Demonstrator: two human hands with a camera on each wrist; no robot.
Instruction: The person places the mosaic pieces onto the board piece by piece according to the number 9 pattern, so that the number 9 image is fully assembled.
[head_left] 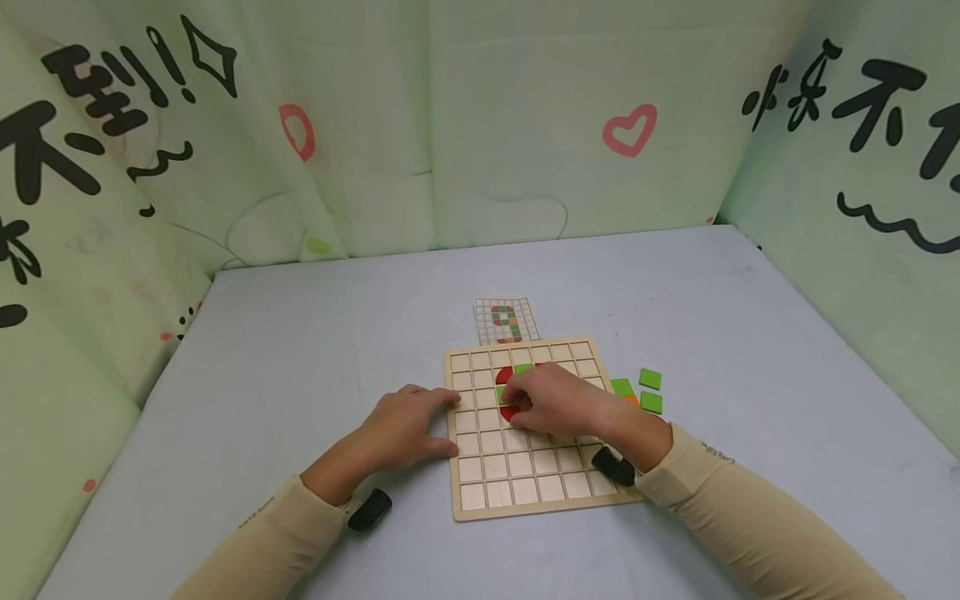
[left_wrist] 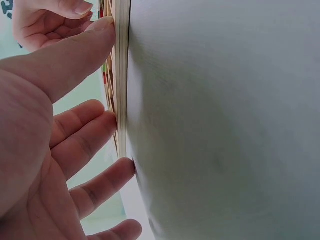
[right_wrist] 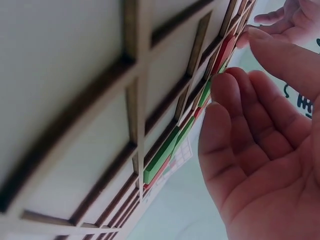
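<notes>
A wooden grid board (head_left: 517, 492) lies on the table. My left hand (head_left: 405, 429) touches its left edge with thumb and fingers spread; the left wrist view shows the thumb (left_wrist: 95, 42) against the rim. Over the board's upper middle is my right hand (head_left: 558, 402), fingers loosely bent. Its fingertips are beside a red piece (head_left: 509, 413) with a curved side, which shows in a cell in the right wrist view. Above that piece are a green square (head_left: 501, 395), another red piece (head_left: 504, 376) and a second green square (head_left: 523, 368). The right hand partly covers these pieces.
A printed pattern card (head_left: 487, 321) lies beyond the board, partly under its far edge. Right of the board are loose green squares (head_left: 650, 379) and an orange piece (head_left: 632, 400), partly behind the right wrist. Printed curtains (head_left: 517, 125) surround the table (head_left: 337, 333).
</notes>
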